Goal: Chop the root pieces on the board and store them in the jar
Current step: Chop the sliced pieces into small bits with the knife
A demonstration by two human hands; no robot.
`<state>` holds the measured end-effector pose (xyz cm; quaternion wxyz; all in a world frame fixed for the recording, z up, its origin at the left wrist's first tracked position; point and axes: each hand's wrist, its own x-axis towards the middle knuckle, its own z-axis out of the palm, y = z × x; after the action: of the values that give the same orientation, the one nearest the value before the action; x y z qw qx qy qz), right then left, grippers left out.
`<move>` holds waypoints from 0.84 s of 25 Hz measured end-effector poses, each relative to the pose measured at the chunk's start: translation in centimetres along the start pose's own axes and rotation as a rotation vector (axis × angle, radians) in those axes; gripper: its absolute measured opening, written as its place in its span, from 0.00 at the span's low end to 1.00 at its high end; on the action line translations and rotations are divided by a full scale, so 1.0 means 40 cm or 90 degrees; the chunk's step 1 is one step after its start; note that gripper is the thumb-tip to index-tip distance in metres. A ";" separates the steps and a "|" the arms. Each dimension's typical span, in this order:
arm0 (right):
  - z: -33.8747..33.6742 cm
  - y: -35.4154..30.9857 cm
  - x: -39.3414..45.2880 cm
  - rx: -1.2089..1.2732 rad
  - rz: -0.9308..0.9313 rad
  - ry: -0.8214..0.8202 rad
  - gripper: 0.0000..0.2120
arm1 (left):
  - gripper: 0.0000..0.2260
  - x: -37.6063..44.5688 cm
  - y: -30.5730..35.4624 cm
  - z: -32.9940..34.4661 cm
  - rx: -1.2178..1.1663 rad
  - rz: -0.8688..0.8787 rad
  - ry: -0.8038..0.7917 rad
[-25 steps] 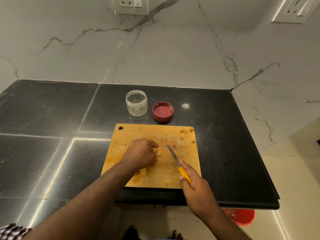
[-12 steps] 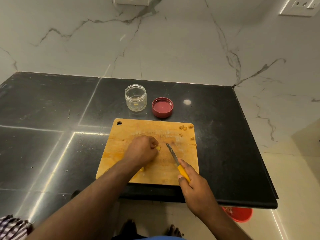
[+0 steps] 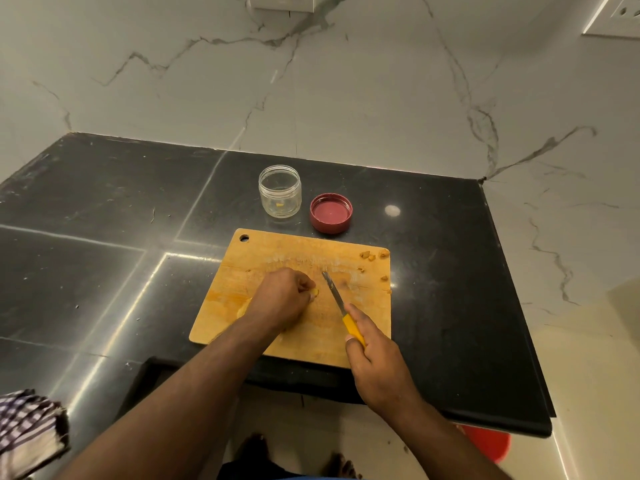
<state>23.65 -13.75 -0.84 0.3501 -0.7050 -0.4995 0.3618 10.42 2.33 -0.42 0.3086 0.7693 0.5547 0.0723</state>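
Observation:
A wooden cutting board point(image 3: 277, 251) lies on the black counter. My left hand point(image 3: 282, 299) rests on the board with curled fingers pinching a small yellow root piece point(image 3: 316, 292). My right hand point(image 3: 372, 355) grips a knife point(image 3: 337, 303) by its yellow handle, the blade pointing up-left just right of that piece. Small brown root bits point(image 3: 372, 256) sit at the board's far right corner. Behind the board stands a clear open jar point(image 3: 280, 190) holding a yellow scrap, with its red lid point(image 3: 330, 213) upside down beside it.
The black counter point(image 3: 104, 209) ends at a marble wall behind and drops off at the right edge. A red bucket point(image 3: 488, 443) sits on the floor under the counter's right end. Checked cloth point(image 3: 27, 431) shows at the lower left.
My left hand has closed further over the yellow piece. The knife has barely shifted; the camera tilted down slightly.

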 end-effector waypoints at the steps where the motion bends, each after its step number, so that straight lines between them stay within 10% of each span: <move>1: 0.002 -0.003 0.008 0.001 -0.014 0.000 0.24 | 0.12 -0.003 0.003 -0.002 -0.001 -0.003 0.001; 21: 0.072 -0.015 0.009 -0.171 0.024 0.095 0.24 | 0.13 0.002 -0.025 -0.012 0.010 0.066 -0.012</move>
<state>21.00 -12.89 -1.80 0.2821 -0.7795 -0.5028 0.2451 9.43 2.79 -0.61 0.3038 0.8001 0.5115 0.0768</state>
